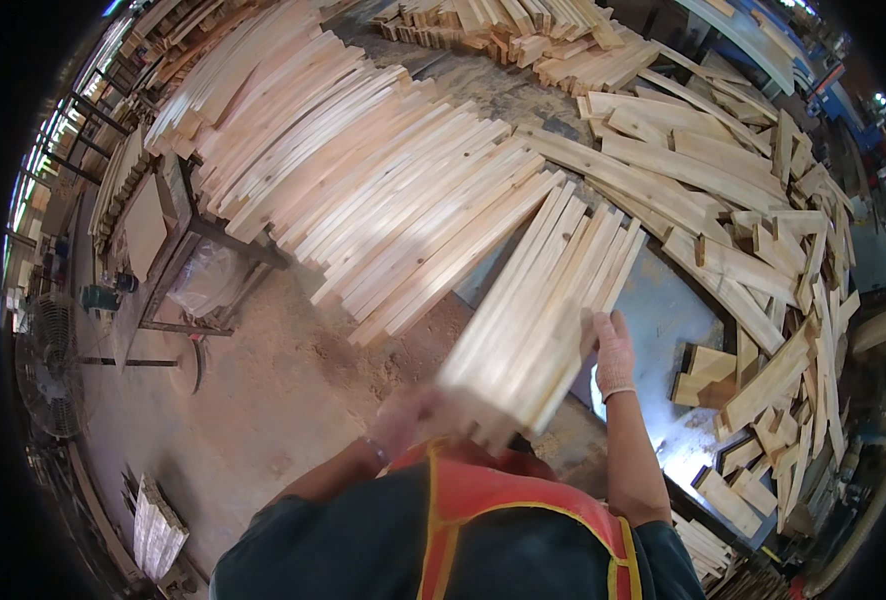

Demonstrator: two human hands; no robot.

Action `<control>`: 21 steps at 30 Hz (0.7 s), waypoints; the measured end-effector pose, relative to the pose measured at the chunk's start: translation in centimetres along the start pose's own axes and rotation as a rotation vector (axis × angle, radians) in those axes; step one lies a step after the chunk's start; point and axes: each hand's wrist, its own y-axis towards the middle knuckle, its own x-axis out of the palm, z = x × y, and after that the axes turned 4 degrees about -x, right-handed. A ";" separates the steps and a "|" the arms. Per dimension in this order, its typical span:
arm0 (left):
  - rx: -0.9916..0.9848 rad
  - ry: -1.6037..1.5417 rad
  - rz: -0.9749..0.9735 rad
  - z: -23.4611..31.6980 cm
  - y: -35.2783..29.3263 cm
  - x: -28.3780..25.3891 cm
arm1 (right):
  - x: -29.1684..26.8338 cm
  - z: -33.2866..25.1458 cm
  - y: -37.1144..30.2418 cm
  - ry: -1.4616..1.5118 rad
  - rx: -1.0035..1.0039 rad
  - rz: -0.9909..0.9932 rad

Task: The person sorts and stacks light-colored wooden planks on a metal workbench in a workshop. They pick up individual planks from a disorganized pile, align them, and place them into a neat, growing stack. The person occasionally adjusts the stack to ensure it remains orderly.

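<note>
A bundle of pale wooden strips (pixel 533 310), lying side by side, reaches from near my chest out over the edge of a grey metal table (pixel 663 290). My right hand (pixel 613 352), in a light glove, grips the bundle's right side, with its thumb and fingers at the edge. At the bundle's near left corner is my left hand (pixel 398 420), smeared by motion, so its fingers cannot be made out. The bundle's near end is blurred too. Just left of its far end lies a long row of similar strips (pixel 393 180), packed side by side.
Loose boards and offcuts (pixel 733 200) are heaped along the table's right side. More stacked wood (pixel 523 35) lies at the far side. To the left stand a metal-framed bench (pixel 178 230) and a floor fan (pixel 48 365). Sawdust covers the floor (pixel 263 400).
</note>
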 end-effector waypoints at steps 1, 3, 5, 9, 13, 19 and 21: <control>-0.013 0.202 -0.073 1.0 -1.6 1.2 | -0.6 -0.6 0.2 0.004 -0.018 -0.040; 0.035 0.527 -0.091 3.9 -2.6 4.0 | -2.8 0.3 1.5 -0.016 -0.010 0.001; 0.155 0.764 0.035 9.5 -0.3 6.8 | -4.2 0.4 2.5 -0.028 -0.009 0.019; 0.176 0.915 0.106 16.1 6.0 13.7 | -5.4 -2.8 6.2 -0.426 0.101 -0.294; 0.303 1.111 0.266 13.9 10.8 19.0 | -2.7 -4.6 5.3 -0.541 0.090 -0.322; 0.444 0.949 0.147 20.7 2.8 22.0 | -3.5 -7.5 3.6 -0.104 -0.115 -0.195; 0.675 0.889 0.177 23.7 -0.5 22.6 | -3.4 -13.1 2.0 -0.140 -0.324 -0.109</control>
